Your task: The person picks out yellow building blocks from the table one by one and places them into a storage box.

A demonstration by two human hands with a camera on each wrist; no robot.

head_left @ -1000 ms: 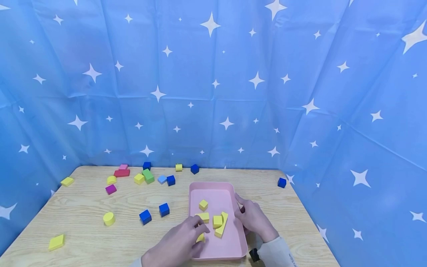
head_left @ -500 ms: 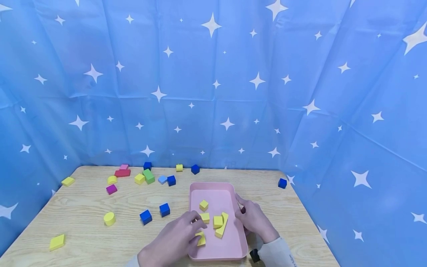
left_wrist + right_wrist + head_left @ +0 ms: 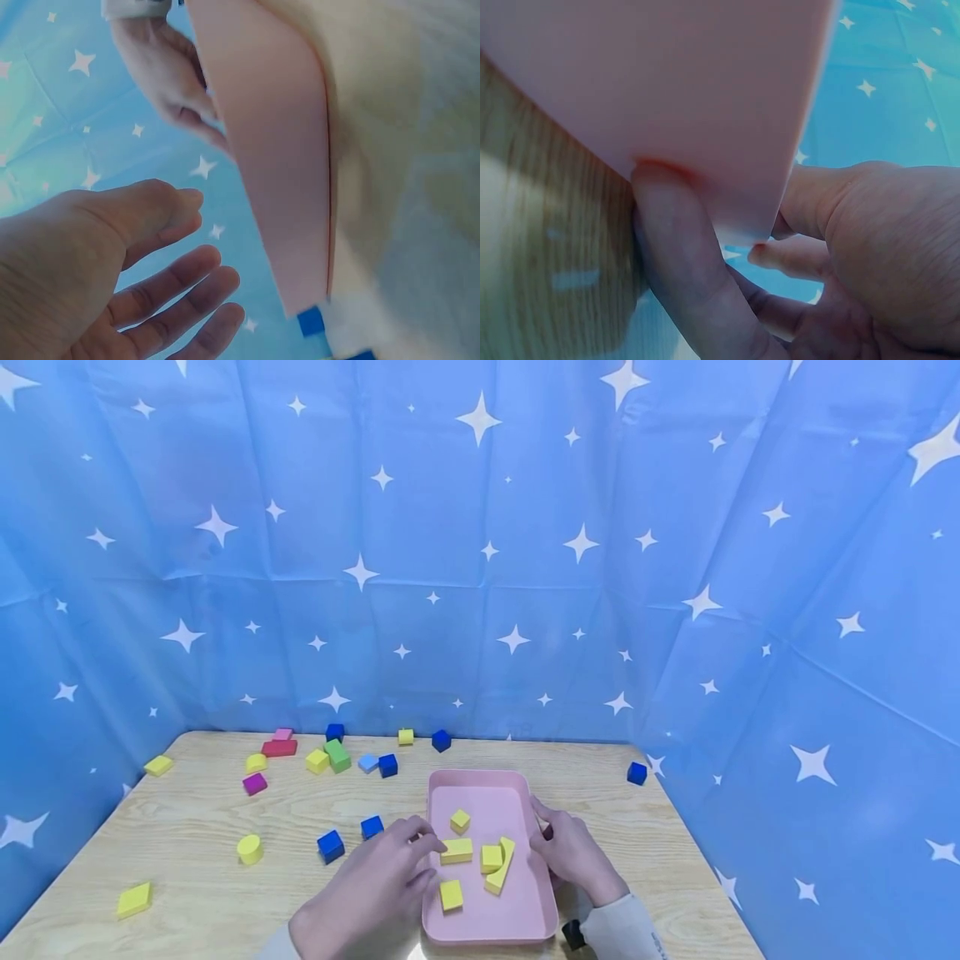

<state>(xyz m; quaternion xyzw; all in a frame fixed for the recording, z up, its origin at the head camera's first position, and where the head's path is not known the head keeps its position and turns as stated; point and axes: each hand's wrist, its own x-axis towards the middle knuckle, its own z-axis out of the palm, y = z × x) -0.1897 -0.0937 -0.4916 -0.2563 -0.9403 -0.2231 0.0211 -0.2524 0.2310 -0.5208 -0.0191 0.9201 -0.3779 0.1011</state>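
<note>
A pink tray (image 3: 521,914) stands on the table, holding several yellow blocks. A yellow block (image 3: 451,896) lies at its near left. Behind that lies a longer yellow block (image 3: 456,851). A yellow cube (image 3: 491,859) sits against an arched yellow block (image 3: 500,868), and a small yellow cube (image 3: 460,821) lies farther back. Over the tray's left edge is my left hand (image 3: 375,872), empty, its fingers loosely bent and apart in the left wrist view. My right hand (image 3: 576,856) grips the tray's right wall, thumb at the rim and a finger low on the outside (image 3: 682,240).
Blue cubes (image 3: 331,847) lie left of the tray, with a yellow cylinder (image 3: 250,850) and a flat yellow block (image 3: 134,901) farther left. Coloured blocks, including a green one (image 3: 337,756), are scattered at the back. Another blue cube (image 3: 637,773) is near the right edge. A starry curtain hangs behind.
My left hand has let go of the yellow block at the tray's near left and drawn back leftward. My right hand keeps its grip on the tray. The head view has shifted slightly.
</note>
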